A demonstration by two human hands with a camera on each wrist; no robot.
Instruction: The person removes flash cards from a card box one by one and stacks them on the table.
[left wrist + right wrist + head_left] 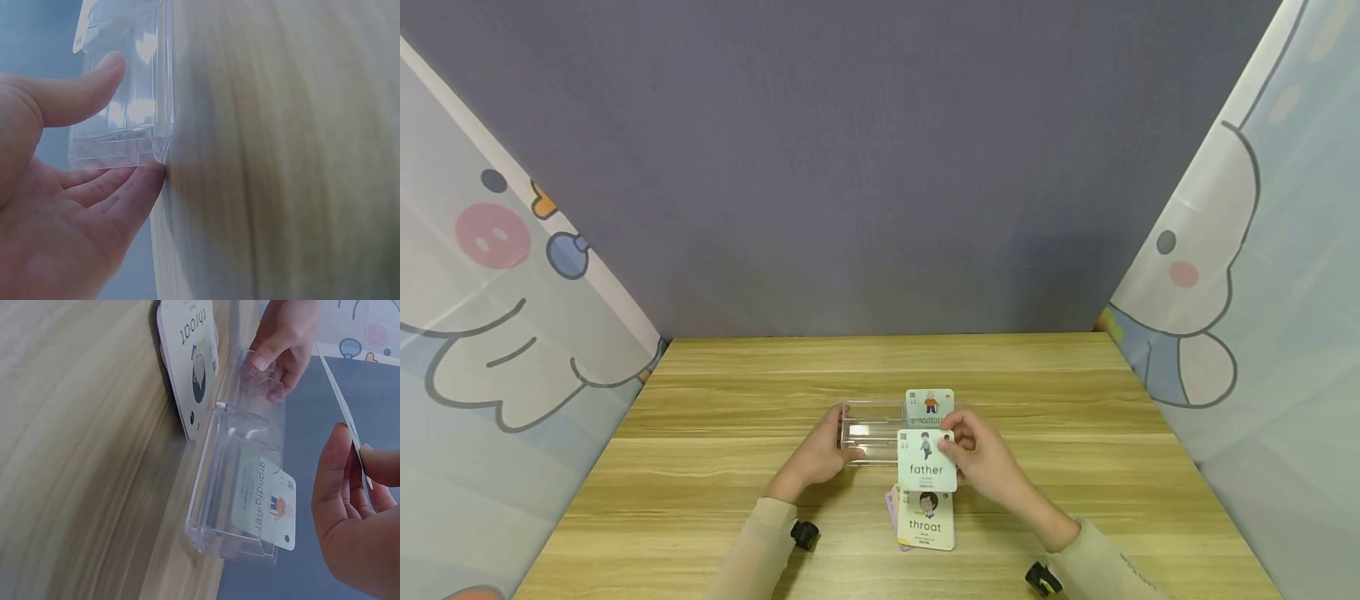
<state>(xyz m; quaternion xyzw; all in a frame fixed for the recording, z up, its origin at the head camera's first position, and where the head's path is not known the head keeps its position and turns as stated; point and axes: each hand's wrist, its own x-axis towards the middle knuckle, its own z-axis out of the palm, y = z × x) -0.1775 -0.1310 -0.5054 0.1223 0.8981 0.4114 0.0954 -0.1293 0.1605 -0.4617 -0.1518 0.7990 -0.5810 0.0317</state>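
Note:
My right hand (pixel 988 458) pinches the "father" picture card (pixel 925 467) by its right side, thumb on its face. In the right wrist view that card (pixel 340 394) appears nearly edge-on, raised above a clear plastic card holder (pixel 215 469). The "grandfather" card (pixel 269 503) stands inside one section of the holder, its top sticking out. At the holder's left end, my left hand (pixel 820 450) grips it, thumb on the near side and fingers around the far side. Up close, the left wrist view shows the thumb and fingers (pixel 134 194) about the holder's end (pixel 119 119).
A small pile of cards topped by the "throat" card (pixel 927 525) lies on the wooden table (pixel 715 467), just nearer than the holder. A grey partition (pixel 880 208) rises behind the table, and printed cartoon curtains (pixel 467 275) hang on both sides.

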